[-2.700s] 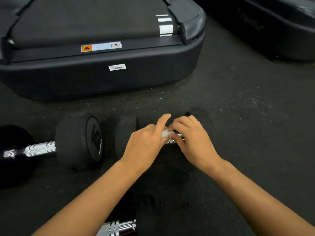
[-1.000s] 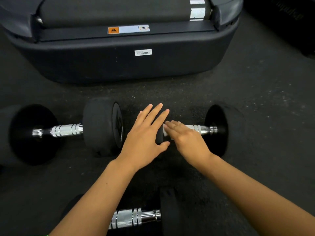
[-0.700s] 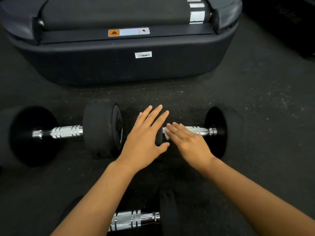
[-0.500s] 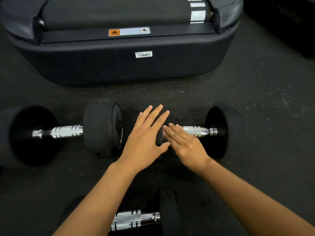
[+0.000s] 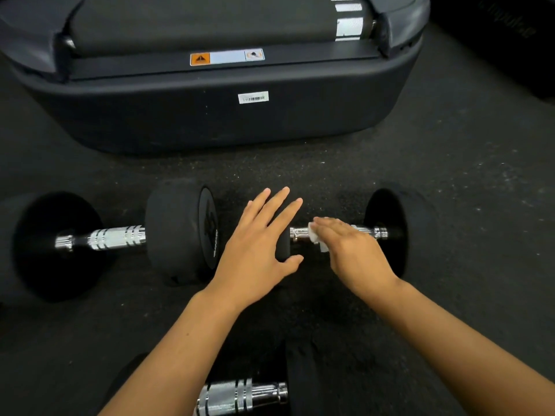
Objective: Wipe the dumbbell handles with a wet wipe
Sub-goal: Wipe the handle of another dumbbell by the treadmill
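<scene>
The dumbbell (image 5: 387, 232) being cleaned lies on its side on the dark rubber floor (image 5: 450, 181), just in front of the person and near the rear end of a treadmill (image 5: 210, 115). Lying flat like this, its chrome handle (image 5: 297, 234) sits clear of the floor between the two black heads, so a wipe can reach most of the way around it.

The left hand (image 5: 258, 247) rests flat on the near head of that dumbbell, fingers straight and spread, thumb out to the side; it grips nothing. The likely reason is to stop the round weight from rolling while the handle is rubbed.

The right hand (image 5: 351, 250) lies over the handle with fingers extended and held together, pressing a small white wet wipe (image 5: 316, 240) down onto the chrome. Only a crumpled edge of the wipe shows by the fingertips (the rest is hidden under the palm), and the hand is slightly blurred, which suggests a rubbing stroke. Whether the thumb curls under the bar cannot be told.

Two more dumbbells lie close by: one to the left (image 5: 114, 238), end to end with the first and just beside the braced head, and one nearest the person (image 5: 240, 396), partly cut off by the frame and the left forearm. Both have bare chrome handles, with nothing touching them. Judging by this, the wiping is under way on one handle.
</scene>
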### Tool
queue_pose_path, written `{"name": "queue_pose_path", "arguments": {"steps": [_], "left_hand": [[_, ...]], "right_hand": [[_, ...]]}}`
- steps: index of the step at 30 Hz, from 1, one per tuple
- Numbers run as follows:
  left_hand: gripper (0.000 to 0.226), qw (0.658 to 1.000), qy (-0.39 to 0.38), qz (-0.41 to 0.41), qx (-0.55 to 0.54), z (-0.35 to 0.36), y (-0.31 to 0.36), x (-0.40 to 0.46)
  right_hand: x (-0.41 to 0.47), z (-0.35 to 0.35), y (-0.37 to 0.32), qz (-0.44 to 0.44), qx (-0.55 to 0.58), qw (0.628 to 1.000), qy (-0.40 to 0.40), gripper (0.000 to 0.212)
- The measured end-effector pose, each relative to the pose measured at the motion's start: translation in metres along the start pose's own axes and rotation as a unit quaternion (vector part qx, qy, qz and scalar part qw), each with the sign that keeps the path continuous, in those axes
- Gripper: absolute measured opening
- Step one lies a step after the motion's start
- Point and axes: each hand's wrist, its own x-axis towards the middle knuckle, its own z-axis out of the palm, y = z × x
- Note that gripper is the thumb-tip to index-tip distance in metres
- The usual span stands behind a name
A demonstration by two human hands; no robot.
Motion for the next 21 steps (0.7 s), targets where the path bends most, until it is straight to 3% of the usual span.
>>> {"name": "queue_pose_path", "arguments": {"steps": [2, 3, 9, 21], "left_hand": [[0.084, 1.000, 0.002, -0.002, 0.001, 0.001, 0.001, 0.001], [0.084, 1.000, 0.004, -0.004, 0.001, 0.001, 0.001, 0.001], [0.086, 1.000, -0.003, -0.007, 0.000, -0.002, 0.003, 0.000], [0.085, 1.000, 0.000, -0.015, -0.018, -0.002, 0.002, 0.001]], "right_hand": [[0.025, -0.008, -0.007, 0.049, 0.008, 0.996, -0.068, 0.015], [0.037, -0.009, -0.010, 0.052, 0.008, 0.995, -0.088, 0.013], [0.044, -0.008, 0.000, 0.022, 0.066, 0.986, -0.151, 0.016], [0.057, -0.008, -0.004, 0.021, 0.049, 0.980, -0.192, 0.024]]}}
